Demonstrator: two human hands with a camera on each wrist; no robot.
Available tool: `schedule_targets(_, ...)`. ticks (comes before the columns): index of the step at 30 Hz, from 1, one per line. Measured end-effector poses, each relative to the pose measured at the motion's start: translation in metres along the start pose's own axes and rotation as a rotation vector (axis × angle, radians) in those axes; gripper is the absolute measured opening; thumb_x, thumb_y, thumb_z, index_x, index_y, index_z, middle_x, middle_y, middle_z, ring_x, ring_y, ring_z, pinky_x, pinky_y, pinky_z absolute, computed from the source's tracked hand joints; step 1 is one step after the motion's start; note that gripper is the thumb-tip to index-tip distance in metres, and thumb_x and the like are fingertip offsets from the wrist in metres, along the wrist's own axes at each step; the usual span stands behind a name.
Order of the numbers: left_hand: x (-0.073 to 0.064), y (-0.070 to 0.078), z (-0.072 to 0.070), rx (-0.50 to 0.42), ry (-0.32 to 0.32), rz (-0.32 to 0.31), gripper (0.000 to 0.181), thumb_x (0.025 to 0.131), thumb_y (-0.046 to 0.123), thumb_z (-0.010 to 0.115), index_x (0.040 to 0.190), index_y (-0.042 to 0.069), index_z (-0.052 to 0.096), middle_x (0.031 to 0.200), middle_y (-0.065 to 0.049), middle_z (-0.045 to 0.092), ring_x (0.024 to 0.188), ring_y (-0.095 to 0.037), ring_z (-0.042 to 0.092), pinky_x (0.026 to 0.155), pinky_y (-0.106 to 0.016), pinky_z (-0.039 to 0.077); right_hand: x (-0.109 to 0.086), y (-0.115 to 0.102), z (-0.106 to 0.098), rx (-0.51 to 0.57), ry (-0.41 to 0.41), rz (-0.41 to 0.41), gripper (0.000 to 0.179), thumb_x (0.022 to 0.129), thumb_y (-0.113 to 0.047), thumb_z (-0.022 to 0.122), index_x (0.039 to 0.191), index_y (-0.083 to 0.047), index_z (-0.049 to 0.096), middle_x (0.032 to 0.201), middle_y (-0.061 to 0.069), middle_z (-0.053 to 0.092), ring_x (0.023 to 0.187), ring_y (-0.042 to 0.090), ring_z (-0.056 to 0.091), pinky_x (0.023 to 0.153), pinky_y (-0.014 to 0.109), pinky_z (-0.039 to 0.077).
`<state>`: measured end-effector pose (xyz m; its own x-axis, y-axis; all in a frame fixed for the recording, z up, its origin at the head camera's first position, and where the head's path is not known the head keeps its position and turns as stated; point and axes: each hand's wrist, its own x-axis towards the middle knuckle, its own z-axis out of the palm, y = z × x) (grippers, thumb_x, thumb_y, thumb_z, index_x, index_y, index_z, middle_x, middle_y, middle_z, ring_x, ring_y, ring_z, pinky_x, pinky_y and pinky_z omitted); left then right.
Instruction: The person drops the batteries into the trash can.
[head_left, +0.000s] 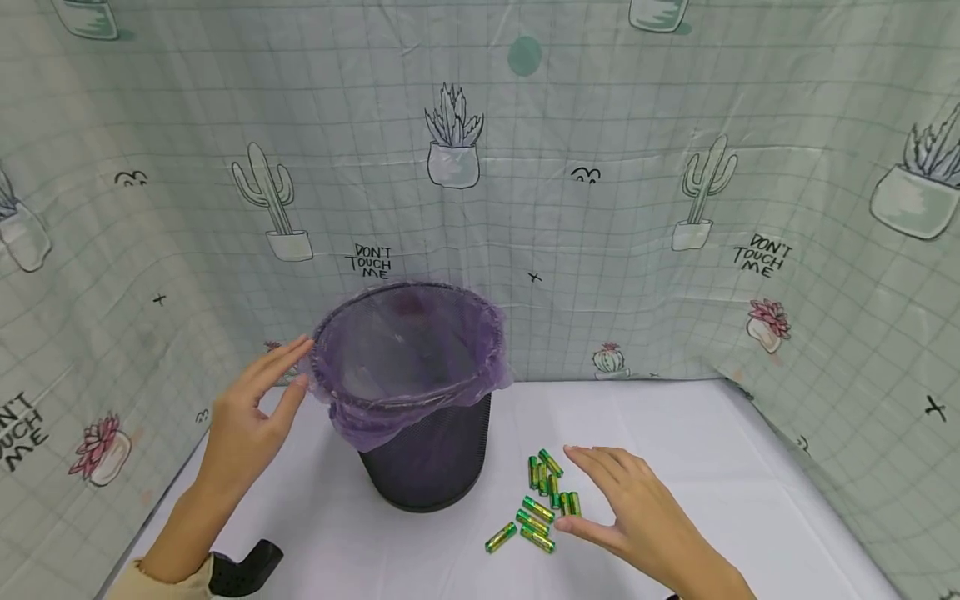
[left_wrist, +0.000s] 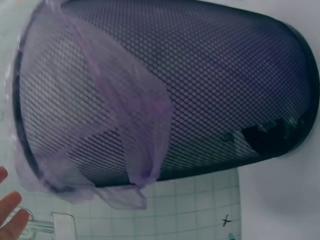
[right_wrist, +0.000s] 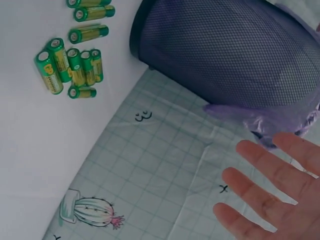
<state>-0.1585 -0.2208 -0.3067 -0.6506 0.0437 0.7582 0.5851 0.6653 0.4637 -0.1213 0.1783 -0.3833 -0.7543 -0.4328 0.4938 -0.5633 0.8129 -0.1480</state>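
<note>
A black mesh wastebasket (head_left: 442, 458) stands upright on the white table, lined with a thin purple bag (head_left: 375, 425) folded over its rim. My left hand (head_left: 255, 417) is at the basket's left side, fingers straight and fingertips right by the bag's edge; the mesh wall (left_wrist: 225, 90) fills the left wrist view. Several green and yellow batteries (head_left: 536, 508) lie loose in a group to the basket's right. Close beside them my right hand (head_left: 637, 508) hovers with fingers extended and thumb apart, holding nothing. The right wrist view shows its spread fingers (right_wrist: 265, 195).
A pale curtain (head_left: 555, 208) with a grid and cactus prints hangs behind and at both sides of the white table (head_left: 675, 433). Near the left sleeve (head_left: 168, 579) a black wrist-worn device (head_left: 247, 571) shows at the bottom.
</note>
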Motion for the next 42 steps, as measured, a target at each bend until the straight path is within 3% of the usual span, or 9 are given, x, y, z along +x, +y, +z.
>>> schedule_targets(3,-0.001,-0.008,-0.002,0.015,-0.008,-0.118,0.041,0.088,0.002,0.059,0.128,0.012,0.058,0.129,-0.010,0.057,0.115,0.012,0.043,0.089,0.000,0.033,0.000,0.002,0.002,0.011,-0.004,0.019,0.067,0.075,-0.056,0.066,0.128,-0.017,0.055,0.116,-0.006,0.061,0.106,0.014,0.055,0.088,0.039,0.048)
schedule_targets(7,-0.004,-0.016,-0.001,-0.041,-0.039,-0.224,0.038,0.092,0.009,0.055,0.131,0.009,0.055,0.129,-0.015,0.056,0.105,0.018,0.044,0.084,0.001,0.037,-0.002,0.003,0.004,0.040,-0.032,0.067,0.062,0.076,-0.055,0.066,0.126,-0.019,0.057,0.111,-0.008,0.062,0.102,0.012,0.056,0.085,0.038,0.048)
schedule_targets(14,-0.002,-0.027,0.003,-0.246,-0.172,-0.439,0.048,0.099,0.025,0.043,0.142,0.004,0.037,0.143,-0.021,0.040,0.107,0.018,0.044,0.085,0.000,0.038,-0.004,0.005,0.009,0.092,-0.068,0.155,0.056,0.078,-0.053,0.065,0.121,-0.019,0.061,0.110,-0.011,0.064,0.103,0.010,0.057,0.085,0.038,0.048)
schedule_targets(19,0.003,-0.034,0.007,-0.348,-0.227,-0.580,0.056,0.099,0.031,0.041,0.147,0.006,0.026,0.151,-0.017,0.027,0.126,-0.002,0.039,0.087,-0.002,0.038,-0.007,0.011,0.014,0.166,-0.102,0.244,0.052,0.081,-0.050,0.064,0.122,-0.019,0.060,0.112,-0.012,0.063,0.105,0.012,0.057,0.086,0.040,0.049)
schedule_targets(21,0.006,-0.035,0.009,-0.404,-0.247,-0.642,0.058,0.099,0.032,0.042,0.148,0.008,0.023,0.153,-0.015,0.023,0.135,-0.016,0.033,0.099,-0.012,0.038,-0.009,0.012,0.016,0.201,-0.122,0.290,0.051,0.082,-0.050,0.064,0.122,-0.019,0.059,0.111,-0.011,0.062,0.106,0.013,0.057,0.086,0.041,0.050)
schedule_targets(24,0.009,-0.036,0.012,-0.486,-0.266,-0.708,0.059,0.099,0.032,0.042,0.149,0.009,0.019,0.155,-0.013,0.017,0.140,-0.029,0.021,0.113,-0.034,0.028,-0.012,0.014,0.020,0.244,-0.146,0.350,0.051,0.082,-0.050,0.063,0.123,-0.020,0.059,0.111,-0.012,0.062,0.106,0.014,0.057,0.087,0.042,0.049)
schedule_targets(26,0.010,-0.036,0.014,-0.512,-0.273,-0.726,0.060,0.099,0.032,0.041,0.150,0.009,0.017,0.155,-0.013,0.015,0.141,-0.031,0.019,0.113,-0.048,0.021,-0.013,0.015,0.023,0.266,-0.148,0.371,0.051,0.082,-0.049,0.063,0.123,-0.020,0.058,0.110,-0.011,0.062,0.105,0.014,0.057,0.086,0.042,0.049)
schedule_targets(37,0.017,-0.034,0.020,-0.589,-0.277,-0.726,0.061,0.099,0.022,0.042,0.150,0.009,0.013,0.154,-0.017,0.012,0.140,-0.032,0.017,0.114,-0.051,0.017,-0.017,0.029,0.052,0.424,-0.181,0.491,0.045,0.081,-0.027,0.071,0.120,-0.007,0.059,0.106,0.003,0.065,0.094,0.022,0.059,0.079,0.034,0.050)
schedule_targets(42,0.018,-0.035,0.021,-0.579,-0.281,-0.722,0.061,0.098,0.023,0.042,0.150,0.011,0.013,0.152,-0.018,0.016,0.137,-0.033,0.020,0.114,-0.053,0.017,-0.021,0.034,0.064,0.440,-0.195,0.576,0.042,0.078,-0.019,0.074,0.115,-0.003,0.060,0.097,0.004,0.065,0.086,0.019,0.058,0.072,0.028,0.049)
